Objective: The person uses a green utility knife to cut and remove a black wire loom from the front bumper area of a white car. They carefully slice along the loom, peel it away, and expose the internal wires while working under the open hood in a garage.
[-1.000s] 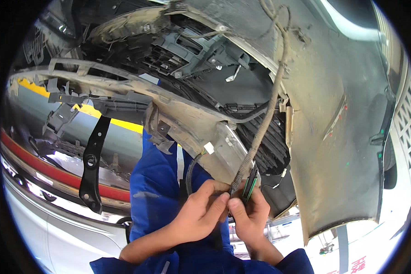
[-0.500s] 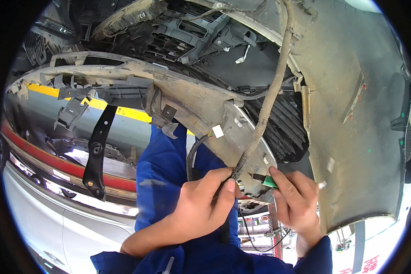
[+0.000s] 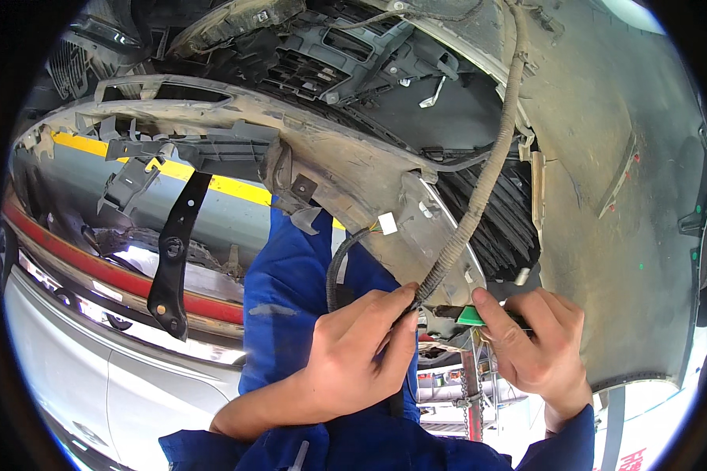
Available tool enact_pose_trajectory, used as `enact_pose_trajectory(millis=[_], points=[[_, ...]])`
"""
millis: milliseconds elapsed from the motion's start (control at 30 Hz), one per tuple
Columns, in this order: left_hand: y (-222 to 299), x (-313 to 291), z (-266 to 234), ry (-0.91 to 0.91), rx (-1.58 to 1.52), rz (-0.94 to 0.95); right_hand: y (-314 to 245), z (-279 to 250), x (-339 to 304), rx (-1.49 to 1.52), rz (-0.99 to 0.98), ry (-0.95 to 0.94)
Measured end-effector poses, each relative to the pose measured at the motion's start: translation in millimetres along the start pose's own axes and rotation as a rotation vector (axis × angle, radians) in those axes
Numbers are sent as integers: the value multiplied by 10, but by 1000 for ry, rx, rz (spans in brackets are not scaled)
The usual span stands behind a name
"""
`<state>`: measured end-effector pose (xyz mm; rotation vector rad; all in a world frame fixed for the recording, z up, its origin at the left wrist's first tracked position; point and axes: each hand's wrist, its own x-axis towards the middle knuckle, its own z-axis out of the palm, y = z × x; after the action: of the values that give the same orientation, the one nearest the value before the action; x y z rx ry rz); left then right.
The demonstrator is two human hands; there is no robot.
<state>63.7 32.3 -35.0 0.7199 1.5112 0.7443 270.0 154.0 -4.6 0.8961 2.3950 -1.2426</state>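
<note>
My left hand [image 3: 357,349] pinches the lower end of a dusty corrugated wire conduit [image 3: 479,196], which runs up to the top of the view. Thumb and fingertips hide where the conduit ends. My right hand [image 3: 538,341] is closed around a green-and-black utility knife [image 3: 471,315]. Its dark front end points left, close beside the pinched conduit; whether they touch cannot be made out. Left of the conduit, a dark corrugated harness [image 3: 334,271] curves up from behind my left hand to a white connector [image 3: 388,224].
A large dusty bumper cover [image 3: 330,153] arcs across in front of me. At right stands a broad grey-beige panel [image 3: 589,180]. A black metal bracket [image 3: 174,251] hangs at left, above a red bar [image 3: 126,286] and a silver car [image 3: 133,385].
My right hand has turned and brought the knife closer to the pinched conduit. The thin black wire hanging below my hands no longer shows. The whole view has shifted slightly.
</note>
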Motion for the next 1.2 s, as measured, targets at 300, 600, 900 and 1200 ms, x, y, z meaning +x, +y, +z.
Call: enact_pose_trajectory(millis=[300,600,900,1200], points=[[49,7,-49,2,17,-72,33,-14,56,-82,-58,-17],[53,14,-56,41,14,-98,145,-53,163,-180,-195,-12],[158,-24,-109,-13,-27,-226,317,-56,146,-408,-296,41],[67,-54,-92,-175,-463,-422,-192,485,-146,1024,409,359]])
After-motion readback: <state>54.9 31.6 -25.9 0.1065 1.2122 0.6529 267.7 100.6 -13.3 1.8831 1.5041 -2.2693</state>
